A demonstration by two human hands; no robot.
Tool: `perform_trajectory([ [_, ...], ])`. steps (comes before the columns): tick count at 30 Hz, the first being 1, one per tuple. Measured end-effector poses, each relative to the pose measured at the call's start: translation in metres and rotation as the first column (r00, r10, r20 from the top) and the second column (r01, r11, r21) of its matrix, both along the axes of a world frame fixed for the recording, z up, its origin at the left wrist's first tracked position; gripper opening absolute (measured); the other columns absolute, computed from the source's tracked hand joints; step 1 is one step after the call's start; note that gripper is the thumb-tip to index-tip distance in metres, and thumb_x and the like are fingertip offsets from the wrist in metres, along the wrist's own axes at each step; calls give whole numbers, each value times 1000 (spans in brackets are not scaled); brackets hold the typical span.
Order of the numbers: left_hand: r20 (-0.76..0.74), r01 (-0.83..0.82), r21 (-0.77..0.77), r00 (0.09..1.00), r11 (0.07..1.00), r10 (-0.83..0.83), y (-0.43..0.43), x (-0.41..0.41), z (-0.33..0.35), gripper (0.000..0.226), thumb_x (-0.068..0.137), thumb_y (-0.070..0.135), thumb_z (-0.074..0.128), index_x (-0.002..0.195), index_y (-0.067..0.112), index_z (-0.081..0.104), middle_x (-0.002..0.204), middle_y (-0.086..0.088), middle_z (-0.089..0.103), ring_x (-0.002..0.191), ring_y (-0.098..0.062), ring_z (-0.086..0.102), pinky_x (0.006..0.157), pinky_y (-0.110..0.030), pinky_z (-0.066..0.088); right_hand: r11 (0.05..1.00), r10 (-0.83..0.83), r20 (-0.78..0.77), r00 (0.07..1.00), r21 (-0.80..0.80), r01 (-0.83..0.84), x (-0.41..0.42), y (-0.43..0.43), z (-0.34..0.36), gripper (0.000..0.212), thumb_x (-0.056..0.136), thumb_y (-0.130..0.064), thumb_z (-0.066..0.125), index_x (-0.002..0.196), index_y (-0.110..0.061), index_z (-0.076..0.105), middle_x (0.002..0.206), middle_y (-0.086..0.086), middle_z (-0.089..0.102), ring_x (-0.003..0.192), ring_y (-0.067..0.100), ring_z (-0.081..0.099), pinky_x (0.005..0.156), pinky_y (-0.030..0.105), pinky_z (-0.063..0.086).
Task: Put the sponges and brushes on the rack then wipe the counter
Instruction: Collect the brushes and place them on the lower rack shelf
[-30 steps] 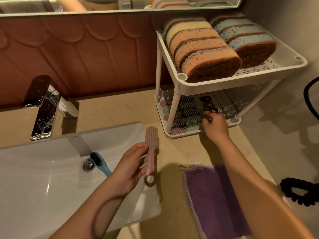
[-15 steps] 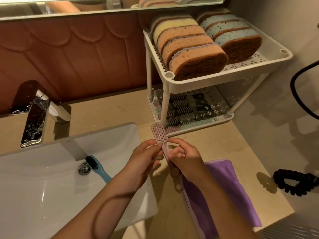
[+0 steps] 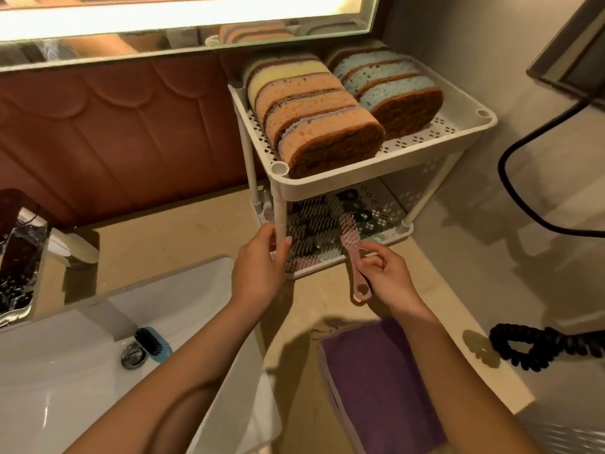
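Note:
A white two-tier rack (image 3: 370,173) stands on the beige counter (image 3: 183,231). Its top shelf carries several sponges (image 3: 314,122) on edge. Several brushes (image 3: 311,221) lie on the lower shelf. My right hand (image 3: 389,276) grips the handle of a pink brush (image 3: 352,253), whose bristled head reaches over the lower shelf's front edge. My left hand (image 3: 262,267) curls round the rack's front-left post. A blue brush (image 3: 154,344) with black bristles lies in the sink (image 3: 65,381) by the drain. A purple cloth (image 3: 376,381) lies on the counter near me.
A chrome tap (image 3: 23,257) stands at the far left behind the sink. A black coiled cord (image 3: 537,345) lies on the counter at the right, with a black cable (image 3: 510,178) hanging above it. A mirror (image 3: 183,18) and red wall panel run behind.
The pink brush passed from my left hand to my right, which carried it to the lower shelf. My left hand moved up to the rack's front post.

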State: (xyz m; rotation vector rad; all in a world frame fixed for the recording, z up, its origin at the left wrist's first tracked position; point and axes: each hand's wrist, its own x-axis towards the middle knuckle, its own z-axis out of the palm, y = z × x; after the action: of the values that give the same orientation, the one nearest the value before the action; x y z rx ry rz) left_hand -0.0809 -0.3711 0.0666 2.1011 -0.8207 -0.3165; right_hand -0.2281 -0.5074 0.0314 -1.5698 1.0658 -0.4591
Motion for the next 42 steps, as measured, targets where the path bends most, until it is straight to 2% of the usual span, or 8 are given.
perform_trajectory([
  [4,270,-42,92,963,995,16,-3,2,-6,24,95,35,45,107,18,56,86,-7,70,73,-27,64,61,-40,53,995,-53,-112,992,-93,42,27,-43,-4,47,90,-2,53,136,-12,43,73,1,56,87,20,58,81,32,49],
  [12,345,1,143,937,990,-51,0,6,-10,29,96,38,41,117,21,53,87,-8,71,75,-30,65,59,-35,48,932,24,-471,882,-308,-190,66,-106,-15,40,94,-21,50,133,-10,49,140,10,49,129,27,44,101,26,33],
  [24,353,38,161,931,986,-94,2,10,-8,34,96,39,39,125,24,50,95,-6,71,81,-27,65,61,-30,41,884,39,-575,817,-361,-296,77,-106,-40,37,93,-26,52,127,-11,56,132,14,56,121,30,52,94,31,41],
  [28,353,24,165,932,986,-81,1,11,-10,33,96,40,40,124,24,50,95,-6,71,81,-27,65,64,-35,48,886,-47,-428,902,-435,-160,73,-95,-29,33,88,-16,58,118,-4,61,124,17,61,114,32,57,90,31,45],
  [32,264,42,133,962,990,-76,2,11,-9,27,96,36,44,120,25,51,98,-4,70,86,-26,65,66,-38,53,890,-4,-348,937,-429,-155,65,-65,-2,21,87,-12,60,105,-4,67,106,19,67,101,33,60,84,37,50],
  [37,-160,184,-13,970,983,-183,18,2,-1,38,93,26,53,129,23,41,130,4,54,114,-17,56,93,-36,49,922,173,-304,937,-283,-262,45,-12,15,12,88,-12,59,94,-9,68,85,9,66,84,22,60,73,28,43],
  [40,-332,171,-82,924,982,-189,47,-4,-2,47,92,21,55,134,20,35,127,12,41,114,-12,51,96,-31,46,908,275,-297,914,-233,-348,32,29,17,11,86,-11,59,81,-18,66,71,-8,60,74,11,55,73,28,43],
  [42,-384,153,-51,909,987,-161,70,-2,-10,32,91,18,56,122,17,47,116,5,51,107,-14,55,94,-31,47,911,315,-311,897,-166,-378,25,53,13,9,84,-14,62,80,-21,65,67,-10,59,72,12,57,71,29,46],
])
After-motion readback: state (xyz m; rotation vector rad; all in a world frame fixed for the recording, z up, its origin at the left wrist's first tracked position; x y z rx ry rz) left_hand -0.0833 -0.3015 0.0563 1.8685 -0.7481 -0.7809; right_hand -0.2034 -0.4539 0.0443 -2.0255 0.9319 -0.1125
